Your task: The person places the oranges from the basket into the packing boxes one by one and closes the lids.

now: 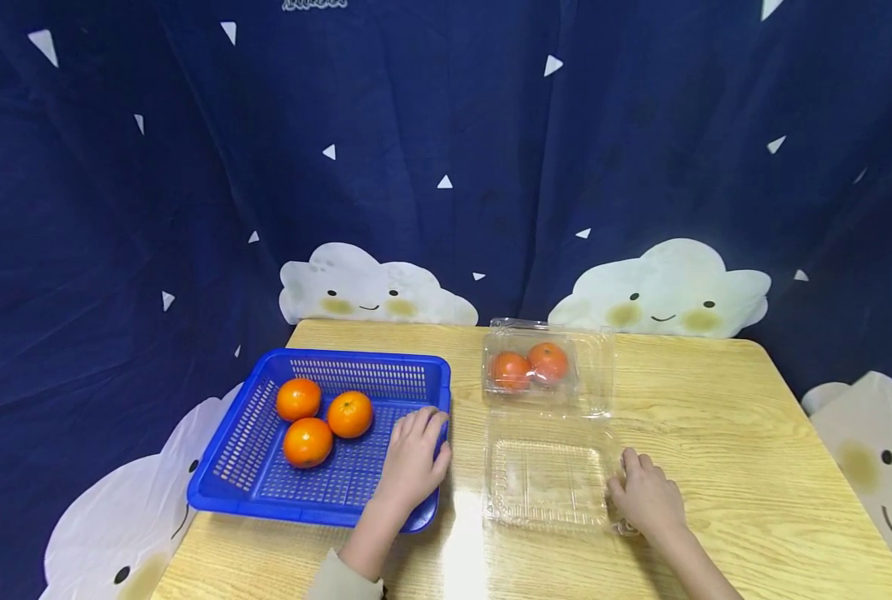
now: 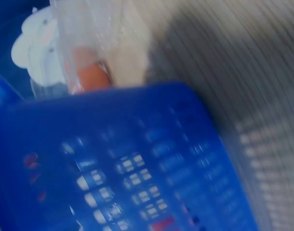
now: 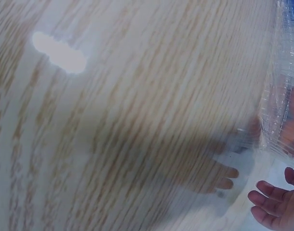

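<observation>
In the head view my left hand (image 1: 414, 454) grips the right rim of a blue plastic basket (image 1: 318, 356), with its fingertips over the edge. Three oranges (image 1: 308, 442) lie toward the basket's left side. The left wrist view is blurred and mostly filled by the perforated basket wall (image 2: 137, 115). My right hand (image 1: 647, 496) is beside the right edge of a clear plastic container (image 1: 551, 487), its fingers loosely bent. In the right wrist view those fingers (image 3: 272, 197) hold nothing. Behind, two oranges (image 1: 548, 362) sit in the clear container's rear section (image 1: 594, 375).
The wooden table (image 1: 739, 450) has a rounded back right corner. A dark blue curtain (image 1: 446, 100) with white triangles and smiling clouds (image 1: 667, 283) hangs right behind it and around the sides.
</observation>
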{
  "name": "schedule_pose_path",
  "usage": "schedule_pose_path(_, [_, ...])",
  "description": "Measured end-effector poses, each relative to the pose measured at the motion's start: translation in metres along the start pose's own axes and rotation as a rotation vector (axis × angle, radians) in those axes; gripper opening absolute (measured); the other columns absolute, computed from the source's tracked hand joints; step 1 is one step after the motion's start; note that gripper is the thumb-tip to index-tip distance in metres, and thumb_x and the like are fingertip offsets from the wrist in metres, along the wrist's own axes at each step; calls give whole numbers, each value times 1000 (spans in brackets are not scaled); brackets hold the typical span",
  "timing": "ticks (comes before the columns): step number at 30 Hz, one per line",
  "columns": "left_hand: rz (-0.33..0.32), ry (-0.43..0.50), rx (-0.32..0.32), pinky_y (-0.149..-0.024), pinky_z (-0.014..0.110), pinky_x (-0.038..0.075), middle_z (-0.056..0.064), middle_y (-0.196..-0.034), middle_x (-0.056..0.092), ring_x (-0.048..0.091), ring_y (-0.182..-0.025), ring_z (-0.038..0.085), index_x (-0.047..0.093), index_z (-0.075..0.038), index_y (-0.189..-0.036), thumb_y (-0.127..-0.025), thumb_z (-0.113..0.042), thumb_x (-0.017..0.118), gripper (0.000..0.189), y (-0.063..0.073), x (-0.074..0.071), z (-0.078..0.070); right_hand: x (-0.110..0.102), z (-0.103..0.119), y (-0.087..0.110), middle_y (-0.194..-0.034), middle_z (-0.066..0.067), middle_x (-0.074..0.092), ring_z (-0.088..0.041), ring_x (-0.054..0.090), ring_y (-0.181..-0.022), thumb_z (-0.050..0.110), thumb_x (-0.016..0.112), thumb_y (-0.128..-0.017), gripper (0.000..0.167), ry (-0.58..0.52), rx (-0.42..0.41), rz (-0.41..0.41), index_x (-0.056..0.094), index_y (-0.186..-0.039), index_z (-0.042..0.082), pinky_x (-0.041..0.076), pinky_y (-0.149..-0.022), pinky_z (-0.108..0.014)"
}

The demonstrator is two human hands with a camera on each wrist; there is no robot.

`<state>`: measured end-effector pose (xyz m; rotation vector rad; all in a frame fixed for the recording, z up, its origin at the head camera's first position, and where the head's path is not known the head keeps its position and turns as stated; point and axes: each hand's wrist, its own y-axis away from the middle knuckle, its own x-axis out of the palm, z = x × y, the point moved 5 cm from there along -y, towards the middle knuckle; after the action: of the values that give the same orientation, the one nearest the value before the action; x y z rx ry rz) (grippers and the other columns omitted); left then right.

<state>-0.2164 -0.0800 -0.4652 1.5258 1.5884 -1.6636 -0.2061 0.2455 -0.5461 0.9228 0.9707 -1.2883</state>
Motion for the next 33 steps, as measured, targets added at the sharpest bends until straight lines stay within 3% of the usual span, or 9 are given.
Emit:
schedule_pose_path(6, [-19, -49, -51, -91, 43, 37, 11, -109, 56, 50, -104, 28, 59, -6, -110, -76, -17, 61, 35, 1, -3, 28, 0, 0, 0, -77, -9, 48, -20, 42, -59, 20, 53, -84, 21, 1, 1, 3, 45, -91, 1, 36, -47, -28])
schedule_pose_path(14, [31, -99, -139, -90, 46, 36, 13, -112, 55, 49, -105, 30, 57, -2, -113, -76, -14, 63, 39, 2, 0, 62, -1, 2, 0, -78, -10, 50, -21, 44, -59, 20, 54, -84, 23, 11, -8, -4, 46, -91, 1, 38, -47, -28])
schedule_pose_path(25, [31, -126, -199, -94, 49, 35, 17, -115, 53, 47, -108, 34, 54, 0, -116, -74, -12, 65, 45, 3, 1, 92, -1, 1, 0, -76, -9, 48, -19, 41, -58, 20, 54, -84, 23, 15, -13, -24, 46, -92, 0, 35, -45, -26])
schedule_pose_path(33, [147, -153, -258, -99, 51, 29, 18, -123, 48, 41, -117, 35, 49, -1, -124, -76, -14, 63, 51, 3, 1, 111, -2, 2, 1, -74, -8, 46, -19, 39, -57, 20, 54, -84, 22, 12, -15, -20, 45, -89, 1, 33, -44, -25])
